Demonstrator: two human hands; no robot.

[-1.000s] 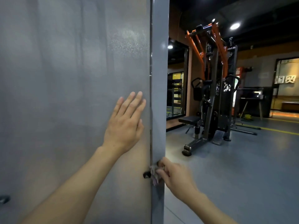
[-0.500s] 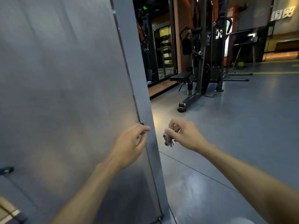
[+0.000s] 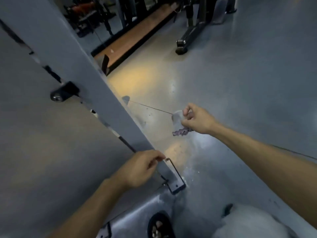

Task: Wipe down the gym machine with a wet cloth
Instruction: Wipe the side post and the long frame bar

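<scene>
A tall grey metal panel [image 3: 42, 143] of the gym machine fills the left, with its grey upright post [image 3: 96, 93] running down to a black floor bracket [image 3: 177, 182]. My left hand [image 3: 140, 169] is low at the post's foot, fingers curled, fingertips near the post's edge; whether it holds anything I cannot tell. My right hand [image 3: 197, 118] is out over the floor, apart from the machine, pinching a small pale, purple-edged cloth [image 3: 179, 125] that hangs down from it.
A black bolt head [image 3: 59, 96] sticks out of the panel. Another black machine base [image 3: 187, 40] stands on the grey floor [image 3: 240, 83] at the far top. A wooden strip [image 3: 133, 33] runs along the back. My sandalled foot [image 3: 160, 225] is at the bottom.
My view has tipped down toward the floor. My left hand slid down from the flat panel to the post's foot. My right hand pulled the cloth off the bolt and away to the right.
</scene>
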